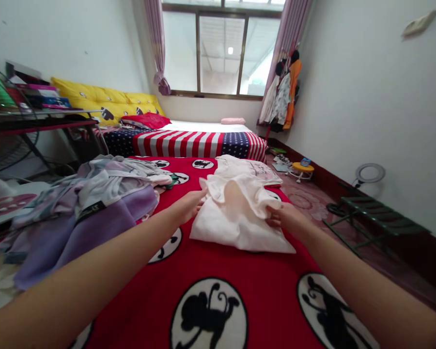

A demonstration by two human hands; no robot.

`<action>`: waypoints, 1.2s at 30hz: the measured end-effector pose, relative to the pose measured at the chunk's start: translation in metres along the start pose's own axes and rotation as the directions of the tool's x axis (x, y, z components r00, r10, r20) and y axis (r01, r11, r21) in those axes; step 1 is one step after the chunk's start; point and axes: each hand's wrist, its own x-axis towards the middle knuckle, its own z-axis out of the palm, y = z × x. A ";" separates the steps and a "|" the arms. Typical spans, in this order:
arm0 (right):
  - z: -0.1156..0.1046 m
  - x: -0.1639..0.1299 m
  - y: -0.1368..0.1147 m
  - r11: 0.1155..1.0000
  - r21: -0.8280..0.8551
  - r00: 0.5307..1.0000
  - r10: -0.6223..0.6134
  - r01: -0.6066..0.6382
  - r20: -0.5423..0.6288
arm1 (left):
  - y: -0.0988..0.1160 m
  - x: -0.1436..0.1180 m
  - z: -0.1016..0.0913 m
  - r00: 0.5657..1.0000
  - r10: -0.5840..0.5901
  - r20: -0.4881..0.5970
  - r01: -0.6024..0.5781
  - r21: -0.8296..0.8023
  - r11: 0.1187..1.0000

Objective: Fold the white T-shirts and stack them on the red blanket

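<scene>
A white garment lies partly folded on the red blanket with black-and-white round prints. My left hand grips the garment's left edge. At the right edge, my right hand pinches a fold of the same cloth. The fabric bunches up between the two hands. A second white piece lies flat just behind it.
A heap of purple, grey and white clothes sits to the left on the bed. Beyond is a striped and starred bedspread, yellow cushions and a window. A green rack and small stool stand on the floor at right.
</scene>
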 end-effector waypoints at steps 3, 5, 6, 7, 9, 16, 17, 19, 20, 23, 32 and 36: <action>-0.003 -0.002 0.028 0.999 0.035 0.997 0.022 -0.019 -0.077 | -0.022 -0.019 -0.002 0.999 0.046 0.002 -0.045 -0.095 0.994; -0.007 -0.015 0.039 0.997 -0.045 0.990 -0.072 0.067 -0.124 | -0.033 -0.036 0.000 0.998 0.062 -0.006 -0.062 -0.079 0.995; -0.009 -0.022 0.041 0.984 -0.128 0.984 -0.136 0.121 -0.119 | -0.036 -0.043 0.002 0.997 0.070 -0.011 -0.071 -0.059 0.996; -0.009 -0.029 0.041 0.961 -0.225 0.977 -0.188 0.162 -0.103 | -0.038 -0.048 0.004 0.996 0.089 -0.015 -0.090 -0.036 0.995; -0.006 -0.042 0.035 0.884 -0.429 0.971 -0.232 0.184 -0.062 | -0.039 -0.053 0.009 0.986 0.163 -0.040 -0.163 0.007 0.987; 0.001 -0.059 0.025 0.653 -0.750 0.988 -0.156 0.102 -0.001 | -0.046 -0.051 0.011 0.981 0.181 -0.064 -0.182 -0.009 0.983; -0.001 -0.056 0.027 0.692 -0.712 0.989 -0.150 0.119 0.020 | -0.046 -0.050 0.011 0.982 0.181 -0.061 -0.183 -0.039 0.982; -0.006 -0.050 0.026 0.810 -0.568 0.989 -0.119 0.147 0.085 | -0.042 -0.049 0.008 0.978 0.200 -0.063 -0.205 -0.083 0.975; -0.009 -0.048 0.023 0.867 -0.475 0.987 -0.104 0.149 0.119 | -0.038 -0.049 0.007 0.975 0.212 -0.068 -0.218 -0.098 0.971; -0.015 -0.054 0.003 0.956 -0.266 0.982 -0.078 0.123 0.174 | -0.018 -0.058 0.000 0.963 0.253 -0.092 -0.262 -0.101 0.960; -0.013 -0.167 -0.001 0.872 -0.484 0.927 0.129 0.063 0.353 | -0.042 -0.157 -0.011 0.972 0.088 0.219 -0.160 0.339 0.927; -0.010 -0.169 -0.007 0.605 -0.774 0.933 0.138 0.187 0.333 | -0.077 -0.168 -0.015 0.980 0.045 0.194 -0.110 0.341 0.934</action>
